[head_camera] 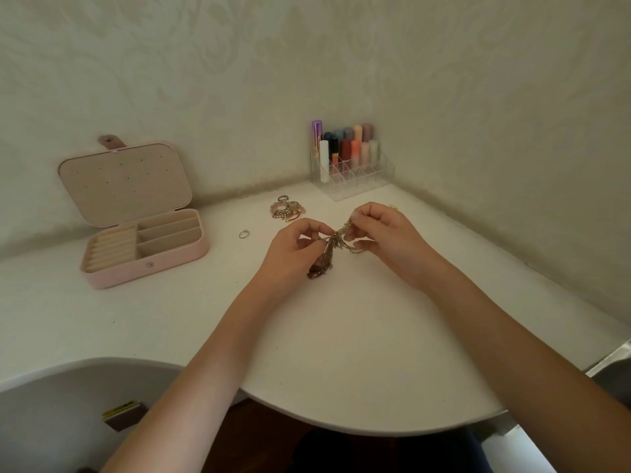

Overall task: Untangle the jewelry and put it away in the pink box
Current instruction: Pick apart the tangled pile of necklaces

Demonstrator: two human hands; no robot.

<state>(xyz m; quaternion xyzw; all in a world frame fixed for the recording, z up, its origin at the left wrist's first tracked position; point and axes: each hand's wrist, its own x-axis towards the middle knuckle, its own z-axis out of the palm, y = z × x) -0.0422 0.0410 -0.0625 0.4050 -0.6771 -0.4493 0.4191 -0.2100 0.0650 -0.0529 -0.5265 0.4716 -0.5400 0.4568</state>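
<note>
A tangle of thin gold chains [333,244] with a dark reddish pendant [316,270] hangs between my hands above the white table [341,336]. My left hand [293,247] pinches the tangle from the left; my right hand [382,230] pinches it from the right. The pendant end touches the table. The pink box [177,259] stands open at the left, its lid up and its compartments empty. A heap of other jewelry [288,209] lies behind my hands, and a single small ring [243,234] lies to its left.
A clear organizer [355,172] with several lipsticks stands in the back corner against the wall. A small yellow item [394,207] shows behind my right hand. The table's curved front edge runs near my forearms, with a grey chair [68,404] at lower left.
</note>
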